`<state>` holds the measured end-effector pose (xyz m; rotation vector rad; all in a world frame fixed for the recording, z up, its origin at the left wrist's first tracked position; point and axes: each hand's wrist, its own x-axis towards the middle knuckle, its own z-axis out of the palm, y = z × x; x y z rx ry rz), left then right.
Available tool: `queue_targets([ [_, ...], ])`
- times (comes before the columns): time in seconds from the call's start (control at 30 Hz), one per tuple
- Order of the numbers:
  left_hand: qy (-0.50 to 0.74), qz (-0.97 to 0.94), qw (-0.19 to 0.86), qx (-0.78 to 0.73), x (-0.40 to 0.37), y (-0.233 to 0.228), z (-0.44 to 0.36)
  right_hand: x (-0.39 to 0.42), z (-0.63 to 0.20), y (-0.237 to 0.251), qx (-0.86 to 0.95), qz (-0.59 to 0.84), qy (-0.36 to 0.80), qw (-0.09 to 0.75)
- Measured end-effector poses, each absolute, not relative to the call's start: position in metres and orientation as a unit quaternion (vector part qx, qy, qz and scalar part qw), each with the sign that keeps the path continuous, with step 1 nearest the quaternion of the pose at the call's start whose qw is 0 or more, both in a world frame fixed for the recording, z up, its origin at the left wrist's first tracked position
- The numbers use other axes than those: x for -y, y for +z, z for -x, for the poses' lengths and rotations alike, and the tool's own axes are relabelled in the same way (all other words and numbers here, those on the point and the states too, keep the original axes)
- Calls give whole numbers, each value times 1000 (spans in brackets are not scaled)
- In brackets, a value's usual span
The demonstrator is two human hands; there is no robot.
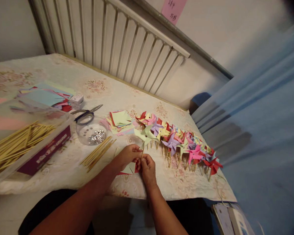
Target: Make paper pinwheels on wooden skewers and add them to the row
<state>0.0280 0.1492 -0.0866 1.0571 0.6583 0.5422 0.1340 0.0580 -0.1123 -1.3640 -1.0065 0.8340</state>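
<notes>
At the front of the tabletop (178, 189), a pale green pinwheel (146, 134) appears to be held by its stick (143, 152).
The stick is pinched in the closed grip of the left hand (128, 154) and right hand (148, 168). To the right, rows of pinwheels (172, 143) are judged complete; loose sticks (98, 154), paper squares (121, 119) and small metal pieces (97, 137) are left unused. Exact finger contact is obscured, paper beneath (129, 169) is partly covered, and rear pinwheels cannot be counted.
</notes>
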Motion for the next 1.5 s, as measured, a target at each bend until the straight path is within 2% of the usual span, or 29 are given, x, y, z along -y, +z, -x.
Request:
queue_targets([
  [0.77, 267, -552, 720, -324, -147, -89, -35, -59, -132, -109, 431, 588, 367, 578],
  [1.5, 277, -555, 715, -323, -147, -96, -36, -59, -131, -106, 439, 596, 356, 570],
])
